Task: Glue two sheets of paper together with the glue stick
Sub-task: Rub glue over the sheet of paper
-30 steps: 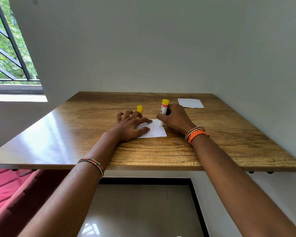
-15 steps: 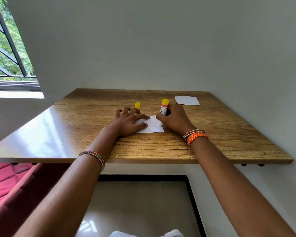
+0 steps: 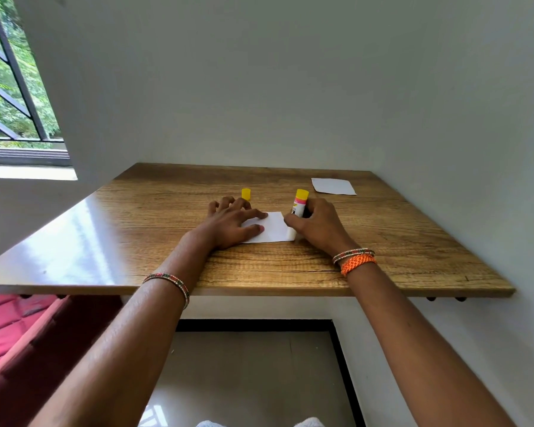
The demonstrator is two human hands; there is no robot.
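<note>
Left hand (image 3: pixel 228 224): lies palm down on the bench, fingers spread and flat, holding nothing; forefinger and thumb tips press on the left part of the near sheet.
Right hand (image 3: pixel 318 224): closed around the glue stick, fingers wrapped on its barrel, just right of the near sheet.
Glue stick (image 3: pixel 298 208): tilted, yellow end up and away from the person, white lower end down on the right edge of the near sheet, at its near right corner; only the top and a strip of the label show past the fingers.
Near sheet (image 3: pixel 273 229): white, flat on the bench between the two hands; its left side is covered by the left hand, its right edge touches the stick.
Far sheet (image 3: pixel 333 186): white, flat by the back right of the bench, well apart from both hands and beyond the right one.
Cap (image 3: pixel 246 194): yellow, upright on the bench just past the left fingertips; whether it touches them cannot be told.
Bench (image 3: pixel 136 235): wood grain, set into a corner of white walls.
Wrists: beaded bangles on both; an orange braided band (image 3: pixel 358 264) on the right.
</note>
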